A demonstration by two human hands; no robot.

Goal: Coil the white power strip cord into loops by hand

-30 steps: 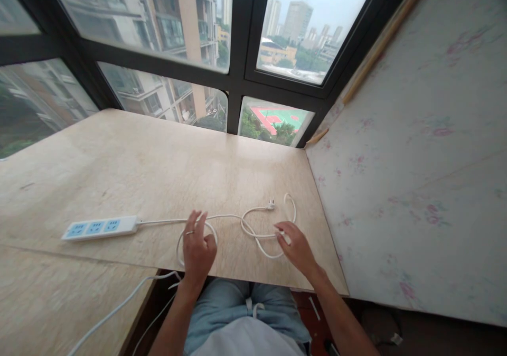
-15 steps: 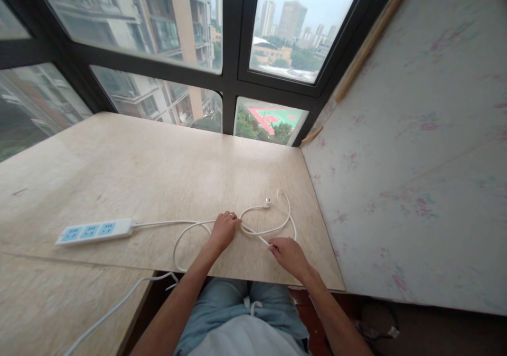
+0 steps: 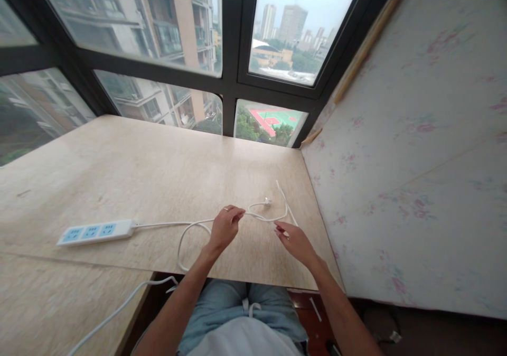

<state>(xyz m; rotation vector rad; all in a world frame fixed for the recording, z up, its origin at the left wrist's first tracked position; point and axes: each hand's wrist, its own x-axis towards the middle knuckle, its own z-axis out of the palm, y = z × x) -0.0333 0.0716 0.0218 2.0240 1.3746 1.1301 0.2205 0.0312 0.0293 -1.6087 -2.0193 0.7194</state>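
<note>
My left hand (image 3: 226,227) pinches white cord (image 3: 166,223); right hand (image 3: 297,244) half-curled at same cord, can't tell whether gripping. I'd want firm left pinch, gentle right guiding, no kinks. Power strip (image 3: 95,232) leftward on counter (image 3: 158,171). Plug (image 3: 267,202) beyond fingertips, near cord's loop: mind snagging.
</note>
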